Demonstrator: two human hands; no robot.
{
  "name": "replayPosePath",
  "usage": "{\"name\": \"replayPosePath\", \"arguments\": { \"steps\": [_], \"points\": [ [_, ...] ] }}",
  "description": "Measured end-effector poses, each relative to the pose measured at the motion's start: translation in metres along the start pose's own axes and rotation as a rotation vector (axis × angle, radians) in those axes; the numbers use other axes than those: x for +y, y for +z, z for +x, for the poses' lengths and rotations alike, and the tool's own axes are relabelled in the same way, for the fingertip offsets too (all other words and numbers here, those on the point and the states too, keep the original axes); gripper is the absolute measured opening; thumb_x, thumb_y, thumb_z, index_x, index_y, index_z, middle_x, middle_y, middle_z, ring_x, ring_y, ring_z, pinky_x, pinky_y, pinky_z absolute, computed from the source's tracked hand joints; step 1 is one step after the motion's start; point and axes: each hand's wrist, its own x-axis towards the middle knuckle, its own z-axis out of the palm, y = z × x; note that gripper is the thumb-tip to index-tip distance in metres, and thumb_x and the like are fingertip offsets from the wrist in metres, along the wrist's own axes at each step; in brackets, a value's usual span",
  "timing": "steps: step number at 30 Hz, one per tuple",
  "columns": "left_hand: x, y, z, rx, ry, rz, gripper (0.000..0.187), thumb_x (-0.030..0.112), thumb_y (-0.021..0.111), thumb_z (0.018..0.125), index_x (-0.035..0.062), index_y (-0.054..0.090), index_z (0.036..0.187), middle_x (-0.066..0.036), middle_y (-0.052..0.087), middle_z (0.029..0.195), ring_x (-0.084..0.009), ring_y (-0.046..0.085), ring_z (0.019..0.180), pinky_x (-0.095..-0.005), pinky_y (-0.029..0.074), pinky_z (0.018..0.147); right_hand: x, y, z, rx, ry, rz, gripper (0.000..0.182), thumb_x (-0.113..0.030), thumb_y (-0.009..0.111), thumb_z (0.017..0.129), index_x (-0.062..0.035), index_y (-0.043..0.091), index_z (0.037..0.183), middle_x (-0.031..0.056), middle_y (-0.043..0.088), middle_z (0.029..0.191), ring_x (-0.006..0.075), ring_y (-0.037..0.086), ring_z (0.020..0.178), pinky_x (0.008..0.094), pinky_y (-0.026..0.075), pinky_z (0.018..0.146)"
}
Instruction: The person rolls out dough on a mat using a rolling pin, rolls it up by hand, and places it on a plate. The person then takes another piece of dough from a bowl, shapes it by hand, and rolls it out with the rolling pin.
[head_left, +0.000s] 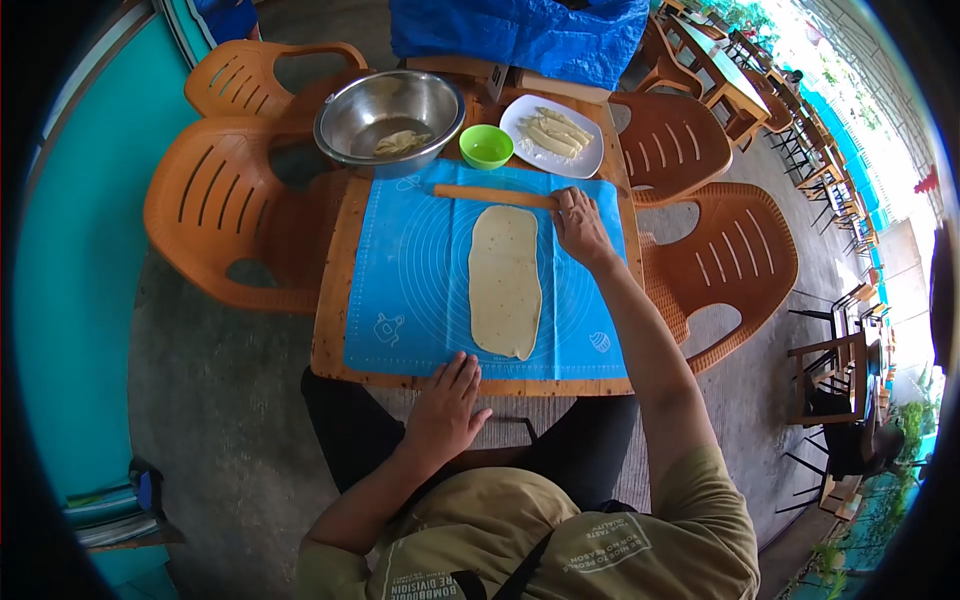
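A long, flat oval of dough [505,285] lies on a blue mat [400,290] marked with circles. Just beyond its far end rests a wooden rolling pin [490,196], lying crosswise. My right hand [583,228] has its fingers round the pin's right end. At the near edge of the mat, my left hand [450,408] lies flat with nothing in it, left of the dough's near end and apart from it.
Behind the mat stand a steel bowl [340,135] with some dough inside, a green bowl [486,147] and a white plate [590,160] of pale dough strips. A blue plastic sheet [520,40] covers something at the back. Orange chairs [220,210] flank the wooden table [335,300].
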Motion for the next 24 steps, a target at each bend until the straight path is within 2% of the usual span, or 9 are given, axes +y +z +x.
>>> {"name": "replayPosePath", "arguments": {
  "steps": [7, 10, 12, 15, 17, 20, 22, 23, 24],
  "points": [
    [-0.003, 0.004, -0.001, 0.025, -0.001, -0.026, 0.067, 0.038, 0.073, 0.097, -0.0096, 0.058, 0.142, -0.023, 0.054, 0.153, -0.0372, 0.045, 0.149, -0.0507, 0.038, 0.123, -0.040, -0.041, -0.036, 0.011, 0.035, 0.094, 0.027, -0.009, 0.065, 0.099, -0.0041, 0.057, 0.124, 0.0165, 0.063, 0.115, 0.0380, 0.061, 0.111, 0.0499, 0.046, 0.096],
    [-0.009, -0.002, 0.005, 0.071, -0.014, -0.114, 0.061, 0.034, 0.072, 0.099, -0.0079, 0.060, 0.141, -0.022, 0.056, 0.151, -0.0377, 0.052, 0.143, -0.0501, 0.043, 0.120, -0.052, -0.049, -0.066, -0.021, 0.010, 0.123, 0.029, -0.007, 0.065, 0.099, -0.0040, 0.055, 0.126, 0.0157, 0.063, 0.116, 0.0379, 0.061, 0.113, 0.0507, 0.045, 0.098],
    [-0.013, -0.013, 0.015, 0.177, -0.088, -0.258, 0.054, 0.030, 0.071, 0.102, -0.0056, 0.061, 0.142, -0.022, 0.058, 0.150, -0.0382, 0.058, 0.137, -0.0494, 0.047, 0.115, -0.058, -0.049, -0.080, -0.035, 0.025, 0.137, 0.029, -0.007, 0.064, 0.099, -0.0036, 0.054, 0.126, 0.0154, 0.062, 0.118, 0.0379, 0.060, 0.115, 0.0521, 0.044, 0.105],
    [-0.035, -0.026, 0.043, 0.266, -0.072, -0.134, 0.050, 0.026, 0.068, 0.104, -0.0043, 0.060, 0.142, -0.022, 0.057, 0.151, -0.0385, 0.059, 0.135, -0.0495, 0.049, 0.113, -0.067, -0.048, -0.097, -0.091, 0.035, 0.133, 0.028, -0.008, 0.063, 0.100, -0.0035, 0.055, 0.126, 0.0148, 0.062, 0.121, 0.0373, 0.059, 0.120, 0.0566, 0.038, 0.118],
    [-0.054, -0.029, 0.065, 0.337, -0.062, -0.051, 0.049, 0.025, 0.067, 0.105, -0.0044, 0.060, 0.143, -0.022, 0.056, 0.152, -0.0382, 0.058, 0.137, -0.0497, 0.048, 0.114, -0.071, -0.044, -0.101, -0.099, 0.068, 0.129, 0.027, -0.008, 0.062, 0.100, -0.0040, 0.055, 0.126, 0.0139, 0.062, 0.121, 0.0366, 0.059, 0.123, 0.0583, 0.035, 0.121],
    [-0.081, -0.021, 0.092, 0.354, -0.095, -0.001, 0.049, 0.022, 0.061, 0.108, -0.0032, 0.054, 0.149, -0.022, 0.050, 0.159, -0.0381, 0.049, 0.148, -0.0502, 0.041, 0.122, -0.076, -0.047, -0.103, -0.160, 0.124, 0.113, 0.029, -0.008, 0.061, 0.101, -0.0048, 0.056, 0.129, 0.0131, 0.062, 0.127, 0.0353, 0.056, 0.132, 0.0608, 0.028, 0.126],
    [-0.087, -0.020, 0.108, 0.233, -0.104, 0.090, 0.054, 0.025, 0.045, 0.113, -0.0034, 0.043, 0.159, -0.022, 0.039, 0.168, -0.0350, 0.034, 0.159, -0.0506, 0.029, 0.131, -0.080, -0.049, -0.104, -0.205, 0.153, 0.099, 0.032, -0.008, 0.060, 0.101, -0.0050, 0.056, 0.132, 0.0132, 0.062, 0.133, 0.0348, 0.053, 0.139, 0.0616, 0.024, 0.129],
    [-0.090, -0.018, 0.112, 0.128, -0.141, 0.063, 0.058, 0.026, 0.041, 0.114, -0.0021, 0.034, 0.164, -0.020, 0.030, 0.173, -0.0329, 0.025, 0.163, -0.0501, 0.020, 0.134, -0.082, -0.049, -0.104, -0.196, 0.132, 0.096, 0.039, -0.010, 0.059, 0.102, -0.0046, 0.054, 0.140, 0.0148, 0.059, 0.143, 0.0355, 0.047, 0.146, 0.0608, 0.021, 0.130],
    [-0.093, -0.015, 0.118, 0.129, -0.139, 0.062, 0.058, 0.026, 0.041, 0.114, -0.0021, 0.034, 0.164, -0.020, 0.030, 0.173, -0.0329, 0.025, 0.163, -0.0501, 0.020, 0.134, -0.084, -0.048, -0.106, -0.188, 0.113, 0.094, 0.046, -0.011, 0.057, 0.103, -0.0042, 0.051, 0.148, 0.0163, 0.055, 0.153, 0.0362, 0.042, 0.153, 0.0601, 0.019, 0.131]
  ]
}}
